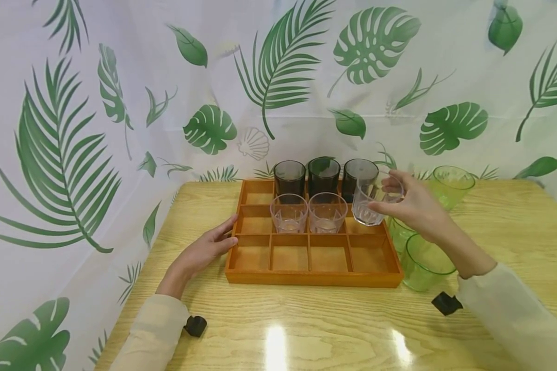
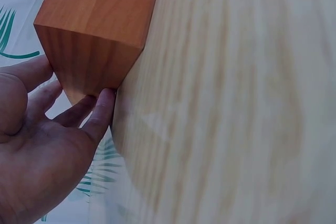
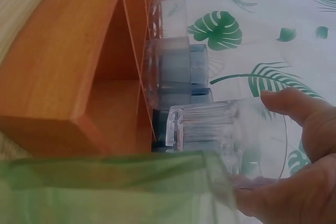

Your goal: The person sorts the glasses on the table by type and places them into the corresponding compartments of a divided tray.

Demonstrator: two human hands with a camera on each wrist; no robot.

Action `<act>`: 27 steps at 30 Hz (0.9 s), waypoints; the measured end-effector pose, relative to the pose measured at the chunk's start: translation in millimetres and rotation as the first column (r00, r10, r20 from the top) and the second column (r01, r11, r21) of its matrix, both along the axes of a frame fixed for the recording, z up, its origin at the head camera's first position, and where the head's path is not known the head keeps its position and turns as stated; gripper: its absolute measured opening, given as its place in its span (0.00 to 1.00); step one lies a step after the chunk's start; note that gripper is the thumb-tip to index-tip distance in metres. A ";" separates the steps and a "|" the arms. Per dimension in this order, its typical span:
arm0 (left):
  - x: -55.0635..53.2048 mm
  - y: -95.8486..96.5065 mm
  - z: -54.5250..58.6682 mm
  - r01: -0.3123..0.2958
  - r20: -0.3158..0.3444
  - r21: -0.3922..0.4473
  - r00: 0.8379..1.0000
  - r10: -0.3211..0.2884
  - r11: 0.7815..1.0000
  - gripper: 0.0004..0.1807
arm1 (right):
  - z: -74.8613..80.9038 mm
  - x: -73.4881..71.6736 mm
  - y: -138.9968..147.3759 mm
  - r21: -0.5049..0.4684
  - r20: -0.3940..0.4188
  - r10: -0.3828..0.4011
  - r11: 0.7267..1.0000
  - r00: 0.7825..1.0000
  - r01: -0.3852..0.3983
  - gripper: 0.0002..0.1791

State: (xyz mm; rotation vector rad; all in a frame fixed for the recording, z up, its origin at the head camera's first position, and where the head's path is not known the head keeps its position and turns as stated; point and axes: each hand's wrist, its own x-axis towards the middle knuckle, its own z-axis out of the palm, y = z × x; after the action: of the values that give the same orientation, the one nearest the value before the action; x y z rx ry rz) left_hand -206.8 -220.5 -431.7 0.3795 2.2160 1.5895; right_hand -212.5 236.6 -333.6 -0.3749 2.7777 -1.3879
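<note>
A wooden box with compartments (image 1: 313,278) lies on the table. My right hand (image 1: 420,203) grips a clear glass (image 1: 365,208) near its rim, thumb on one side and fingers on the other. This glass is slightly tilted over the rightmost compartment of the middle row. Two more clear glasses (image 1: 290,219) (image 1: 327,219) stand in that row, to its left. Three dark grey glasses (image 1: 289,178) (image 1: 323,178) (image 1: 353,180) occupy the back row. With extended fingers, my left hand (image 1: 204,252) touches the box's left side; the left wrist view shows fingertips against its wall (image 2: 89,61).
Green glasses stand along the box's right side: one at the back (image 1: 452,190), one near the front corner (image 1: 427,270), another (image 1: 399,234) partly hidden by my right hand. Behind the wooden table (image 1: 334,330) hangs a leaf-patterned cloth (image 1: 297,129).
</note>
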 end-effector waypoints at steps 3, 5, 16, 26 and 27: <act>0.2 0.2 1.1 -0.003 0.006 0.007 1.000 0.003 1.000 0.38 | -4.5 -2.5 -0.2 0.003 0.023 0.017 1.000 1.000 -0.017 0.55; 0.4 0.2 1.2 -0.002 0.008 0.008 1.000 0.002 1.000 0.38 | -7.1 -3.3 -0.7 0.001 0.034 0.027 1.000 0.999 -0.027 0.55; 0.6 0.8 0.4 0.001 0.006 0.006 1.000 -0.001 1.000 0.38 | -17.9 -6.5 -1.4 0.068 -0.008 0.034 0.997 0.999 -0.033 0.54; 0.8 1.9 1.7 0.004 0.010 0.007 1.000 -0.004 1.000 0.38 | -22.4 -8.4 -2.6 0.162 -0.092 0.063 0.986 0.994 -0.048 0.44; 0.9 1.9 1.7 0.004 0.010 0.006 1.000 -0.004 1.000 0.38 | -22.5 -8.6 -3.2 0.172 -0.105 0.070 0.984 0.992 -0.052 0.43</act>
State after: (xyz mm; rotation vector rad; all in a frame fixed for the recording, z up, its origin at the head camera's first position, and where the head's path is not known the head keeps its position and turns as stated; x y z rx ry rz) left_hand -205.9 -218.6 -430.0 0.3764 2.2017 1.5931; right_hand -221.1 233.4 -356.1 -0.5413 2.9162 -1.1420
